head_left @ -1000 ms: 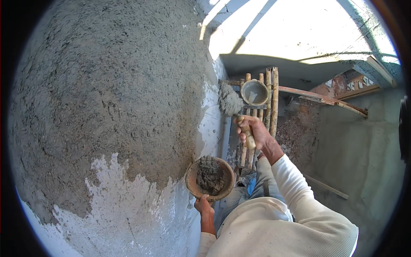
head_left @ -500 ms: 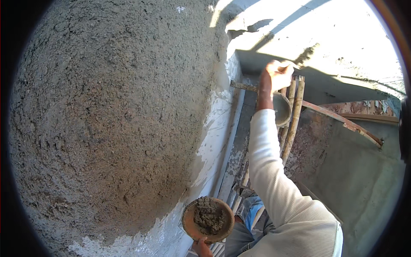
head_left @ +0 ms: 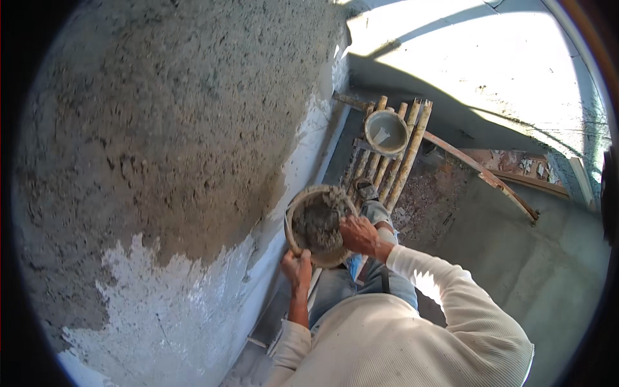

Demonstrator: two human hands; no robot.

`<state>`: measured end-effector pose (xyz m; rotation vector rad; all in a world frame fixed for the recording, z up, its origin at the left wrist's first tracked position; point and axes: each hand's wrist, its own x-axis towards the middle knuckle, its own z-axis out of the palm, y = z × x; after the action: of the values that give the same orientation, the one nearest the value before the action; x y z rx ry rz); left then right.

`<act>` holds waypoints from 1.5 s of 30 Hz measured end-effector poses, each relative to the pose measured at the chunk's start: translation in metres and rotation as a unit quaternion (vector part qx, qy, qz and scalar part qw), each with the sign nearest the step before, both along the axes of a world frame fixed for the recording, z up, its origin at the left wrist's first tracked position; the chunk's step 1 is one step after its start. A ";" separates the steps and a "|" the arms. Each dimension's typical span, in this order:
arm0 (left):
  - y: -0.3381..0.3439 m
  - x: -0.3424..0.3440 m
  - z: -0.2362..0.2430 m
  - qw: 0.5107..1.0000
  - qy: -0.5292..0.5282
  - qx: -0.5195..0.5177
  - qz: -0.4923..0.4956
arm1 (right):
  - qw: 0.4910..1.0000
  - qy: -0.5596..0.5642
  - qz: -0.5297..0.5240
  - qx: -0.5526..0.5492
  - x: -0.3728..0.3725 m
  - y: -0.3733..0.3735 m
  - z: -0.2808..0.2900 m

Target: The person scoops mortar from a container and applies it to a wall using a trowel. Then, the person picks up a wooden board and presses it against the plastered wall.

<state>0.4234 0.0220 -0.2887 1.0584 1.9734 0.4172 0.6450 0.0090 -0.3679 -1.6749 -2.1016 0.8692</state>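
My left hand (head_left: 297, 267) grips the near-left rim of a round bowl (head_left: 290, 227) holding wet grey mortar (head_left: 316, 226). The bowl is held in front of my legs, close to the wall. My right hand (head_left: 359, 235) is closed at the bowl's right side, over the mortar. It appears to hold a trowel (head_left: 335, 198), so coated that its blade hardly stands out from the mortar; the handle is hidden in my fingers. To the left rises the wall (head_left: 161, 148), largely covered with rough wet mortar.
A second round container (head_left: 387, 131) rests on the scaffold poles (head_left: 407, 155) ahead of my feet. Bare whitish wall (head_left: 174, 303) shows below the mortar. A slanting reddish wooden bar (head_left: 480, 169) lies to the right of the poles. Rubble (head_left: 429, 193) covers the lower ground there.
My right hand has come back from far ahead, down to the bowl. The bowl has risen and moved ahead with my left hand. The view has shifted too.
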 end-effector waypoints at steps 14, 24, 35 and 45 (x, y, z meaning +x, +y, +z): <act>-0.001 -0.002 0.077 0.979 -0.088 0.159 -0.097 | 0.765 0.486 -0.155 -0.393 -0.018 -0.026 0.107; -0.010 -0.028 0.059 0.970 -0.213 0.090 0.077 | 0.811 0.409 -0.218 -0.357 -0.033 -0.033 0.161; -0.051 -0.063 -0.008 0.957 -0.185 0.002 0.224 | 0.499 0.740 -0.295 -0.339 0.001 0.006 0.144; -0.082 -0.120 -0.002 0.954 -0.012 -0.064 0.293 | 0.599 0.516 -0.570 0.223 0.272 0.149 0.116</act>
<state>0.3032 -0.0602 -0.2905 0.3646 2.2387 0.5994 0.9171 0.1579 -0.2520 -1.2499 -0.2002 0.4983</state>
